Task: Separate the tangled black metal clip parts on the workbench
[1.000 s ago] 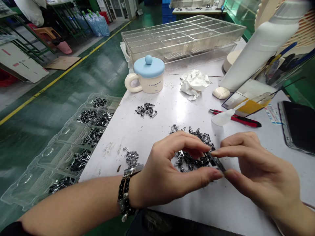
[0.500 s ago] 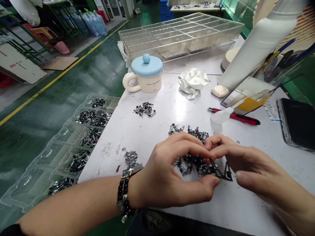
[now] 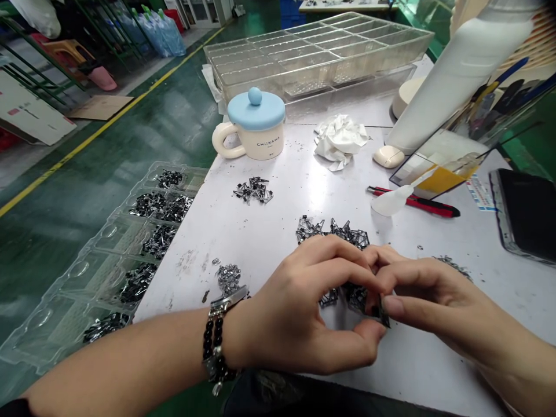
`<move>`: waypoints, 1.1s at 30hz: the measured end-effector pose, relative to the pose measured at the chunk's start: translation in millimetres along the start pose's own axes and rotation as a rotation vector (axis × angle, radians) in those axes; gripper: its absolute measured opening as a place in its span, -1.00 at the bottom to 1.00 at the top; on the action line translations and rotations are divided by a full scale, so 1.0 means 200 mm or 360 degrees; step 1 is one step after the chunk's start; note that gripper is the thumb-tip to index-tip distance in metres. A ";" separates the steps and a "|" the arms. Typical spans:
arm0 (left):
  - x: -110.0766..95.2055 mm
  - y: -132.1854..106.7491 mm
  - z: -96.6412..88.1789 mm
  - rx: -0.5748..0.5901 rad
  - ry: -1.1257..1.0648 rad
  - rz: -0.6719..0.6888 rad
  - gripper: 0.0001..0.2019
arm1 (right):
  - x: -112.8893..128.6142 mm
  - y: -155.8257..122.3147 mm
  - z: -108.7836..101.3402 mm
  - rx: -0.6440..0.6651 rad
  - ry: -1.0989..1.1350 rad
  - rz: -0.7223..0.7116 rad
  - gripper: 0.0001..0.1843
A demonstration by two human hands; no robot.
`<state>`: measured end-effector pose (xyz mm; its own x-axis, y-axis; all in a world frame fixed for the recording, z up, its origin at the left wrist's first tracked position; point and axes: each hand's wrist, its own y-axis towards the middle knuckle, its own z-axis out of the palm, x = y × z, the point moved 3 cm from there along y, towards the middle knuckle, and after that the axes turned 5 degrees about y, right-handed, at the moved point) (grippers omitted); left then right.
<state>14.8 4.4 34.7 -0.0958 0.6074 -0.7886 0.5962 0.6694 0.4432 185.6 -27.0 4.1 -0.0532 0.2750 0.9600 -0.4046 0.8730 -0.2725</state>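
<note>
My left hand (image 3: 313,313), with a beaded bracelet at the wrist, reaches in from the left and pinches a small black part (image 3: 384,315) at its fingertips. On the other side of that part, the thumb and finger of my right hand (image 3: 425,289) press against it. Fingers cover most of the part, so its shape is hard to make out. Behind and under the hands lies a pile of black angular parts (image 3: 347,233), partly hidden. Small shiny metal pieces (image 3: 228,277) lie beside my left wrist. More tiny metal bits (image 3: 454,266) lie beyond my right hand.
A blue-lidded mug (image 3: 263,139), crumpled tissue (image 3: 341,142) and small heap of parts (image 3: 253,190) stand farther back. Red cutter (image 3: 434,207), white scoop (image 3: 391,201) and phone (image 3: 525,214) lie right. A clear compartment tray (image 3: 98,255) with black parts is left, below table level.
My right thumb and fingers have moved left and closed on the black part. The part has turned and is now mostly covered. Metal bits at the right have come into sight.
</note>
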 end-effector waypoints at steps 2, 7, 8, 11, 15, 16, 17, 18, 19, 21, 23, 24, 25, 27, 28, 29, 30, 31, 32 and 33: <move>0.00 0.00 0.00 0.0004 -0.0010 -0.0017 -0.77 | -0.01 0.00 0.00 0.0036 0.0040 -0.0034 -0.91; 0.01 0.00 0.01 -0.0021 -0.0023 -0.0090 -0.80 | -0.03 0.01 0.00 0.0033 0.0149 0.0017 -0.87; 0.01 0.00 0.01 -0.0026 -0.0031 -0.0095 -0.80 | -0.03 0.01 0.00 0.0033 0.0152 0.0023 -0.86; 0.00 -0.01 0.00 -0.0022 -0.0038 -0.0093 -0.80 | -0.03 0.01 0.00 0.0039 0.0143 0.0022 -0.85; 0.00 -0.01 0.00 -0.0012 -0.0019 -0.0083 -0.80 | -0.02 0.00 0.01 0.0017 0.0155 0.0035 -0.86; -0.01 -0.01 0.00 -0.0010 -0.0013 -0.0077 -0.81 | -0.01 0.00 0.01 0.0002 0.0157 0.0044 -0.85; -0.01 -0.01 0.00 -0.0007 -0.0007 -0.0066 -0.81 | -0.01 0.00 0.02 -0.0012 0.0157 0.0053 -0.85; -0.01 0.00 0.00 -0.0002 -0.0002 -0.0055 -0.82 | 0.00 0.00 0.02 -0.0023 0.0156 0.0059 -0.85; -0.01 0.00 0.00 0.0000 0.0005 -0.0043 -0.82 | 0.00 0.00 0.02 -0.0027 0.0154 0.0062 -0.84; -0.01 0.00 0.00 -0.0008 0.0012 -0.0022 -0.82 | 0.00 0.00 0.02 -0.0025 0.0148 0.0067 -0.84; -0.01 0.00 0.00 -0.0011 0.0004 -0.0014 -0.82 | 0.00 0.00 0.03 -0.0024 0.0157 0.0074 -0.83; -0.01 0.00 0.00 -0.0014 0.0000 -0.0011 -0.82 | 0.00 0.00 0.03 -0.0024 0.0162 0.0077 -0.82; -0.01 0.00 0.00 -0.0019 -0.0004 -0.0005 -0.82 | 0.00 0.01 0.03 -0.0022 0.0169 0.0077 -0.83; -0.01 0.00 0.00 -0.0029 -0.0007 0.0008 -0.83 | -0.01 0.01 0.03 -0.0015 0.0180 0.0068 -0.83; -0.01 0.00 0.00 -0.0033 -0.0007 0.0012 -0.83 | -0.01 0.01 0.02 -0.0014 0.0178 0.0063 -0.84; -0.01 0.00 0.00 -0.0035 -0.0011 0.0012 -0.83 | -0.01 0.01 0.02 -0.0015 0.0173 0.0056 -0.84; -0.01 0.00 0.00 -0.0036 -0.0016 0.0009 -0.83 | -0.01 0.01 0.02 -0.0015 0.0165 0.0048 -0.85; -0.01 0.00 0.00 -0.0035 -0.0023 0.0004 -0.83 | -0.01 0.01 0.02 -0.0014 0.0156 0.0039 -0.85; -0.01 0.00 0.00 -0.0038 -0.0028 0.0004 -0.82 | -0.01 0.00 0.02 -0.0009 0.0148 0.0027 -0.85; -0.01 0.00 0.00 -0.0041 -0.0030 0.0007 -0.82 | -0.01 0.00 0.02 0.0002 0.0140 0.0015 -0.85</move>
<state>15.0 3.8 35.9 -0.0779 0.6021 -0.7946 0.5757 0.6779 0.4572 182.0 -28.2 3.1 0.0237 0.3175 0.9480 -0.4055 0.8698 -0.2812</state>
